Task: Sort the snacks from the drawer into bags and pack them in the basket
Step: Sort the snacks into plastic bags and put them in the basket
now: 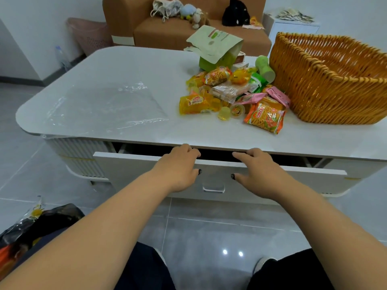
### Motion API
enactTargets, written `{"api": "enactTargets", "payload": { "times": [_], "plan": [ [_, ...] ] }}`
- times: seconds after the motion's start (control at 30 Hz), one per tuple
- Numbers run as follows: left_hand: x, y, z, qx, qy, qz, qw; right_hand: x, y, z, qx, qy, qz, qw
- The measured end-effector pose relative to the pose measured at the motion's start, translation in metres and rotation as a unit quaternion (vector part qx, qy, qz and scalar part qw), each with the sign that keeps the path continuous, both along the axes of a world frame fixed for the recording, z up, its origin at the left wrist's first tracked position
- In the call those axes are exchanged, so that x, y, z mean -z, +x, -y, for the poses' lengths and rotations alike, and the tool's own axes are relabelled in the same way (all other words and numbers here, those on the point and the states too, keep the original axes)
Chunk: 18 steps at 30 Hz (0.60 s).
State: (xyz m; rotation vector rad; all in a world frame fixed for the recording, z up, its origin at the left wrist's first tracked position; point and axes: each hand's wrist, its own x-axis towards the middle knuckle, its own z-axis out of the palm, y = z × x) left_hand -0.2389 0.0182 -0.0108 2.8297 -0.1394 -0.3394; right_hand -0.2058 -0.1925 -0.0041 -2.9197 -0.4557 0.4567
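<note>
Your left hand and right hand both rest on the top edge of the drawer front, fingers curled over that edge and thumbs on the front face; each hand grips the drawer. The drawer stands slightly open beneath the table top, its interior dark and its contents not visible. On the table, right of centre, lies a heap of snacks: orange packets, yellow jelly cups, pink and green wrappers. The wicker basket stands just beside the heap at the table's right end. A clear bag lies flat on the left part of the table, well apart from the snacks. A green pouch stands behind the heap.
</note>
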Motion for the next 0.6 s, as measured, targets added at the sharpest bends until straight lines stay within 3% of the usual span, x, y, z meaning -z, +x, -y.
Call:
{"api": "enactTargets", "payload": {
  "times": [0.13, 0.27, 0.4, 0.6],
  "plan": [
    [0.008, 0.002, 0.006, 0.013, 0.062, -0.115, 0.991, 0.027, 0.002, -0.003, 0.002, -0.05, -0.03, 0.998],
    [0.01, 0.004, 0.015, -0.016, 0.07, -0.093, 0.993, 0.018, -0.008, -0.001, 0.027, -0.006, -0.041, 0.999],
    [0.016, -0.004, 0.021, -0.031, 0.091, -0.066, 0.993, 0.012, -0.027, 0.001, 0.018, -0.028, -0.041, 0.999],
    [0.006, -0.029, 0.023, 0.013, 0.065, -0.096, 0.993, 0.015, -0.055, -0.002, 0.08, -0.005, -0.023, 0.996]
  ]
}}
